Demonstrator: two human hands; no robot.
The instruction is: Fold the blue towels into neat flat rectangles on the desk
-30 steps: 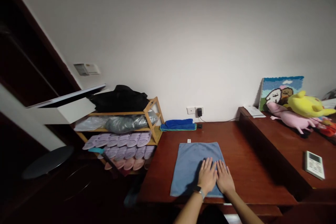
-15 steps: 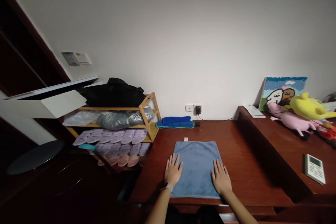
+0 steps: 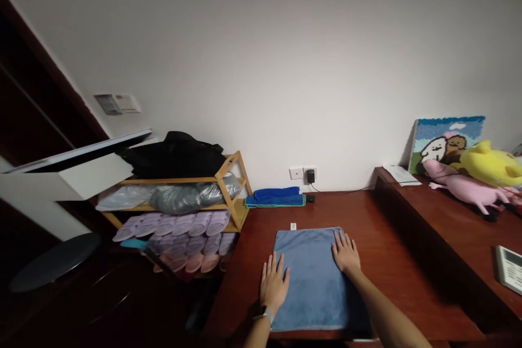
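A blue cleaning cloth (image 3: 314,283) lies spread on the wooden desk (image 3: 383,234), a hand at each side.
From where I stand, the left hand (image 3: 274,286) rests open along the cloth's left edge, thumb apart from the fingers; the right hand (image 3: 346,253), also open, lies flat by the far right corner, neither gripping anything. Placed so far apart, the palms seem to steady the fabric and press its edges smooth. Its little white label (image 3: 293,226) pokes out past the far edge. The folded blue towels (image 3: 278,196) sit back near the wall (image 3: 261,65), presumably to leave working room, close to the black plug adapter (image 3: 310,175) in its socket.
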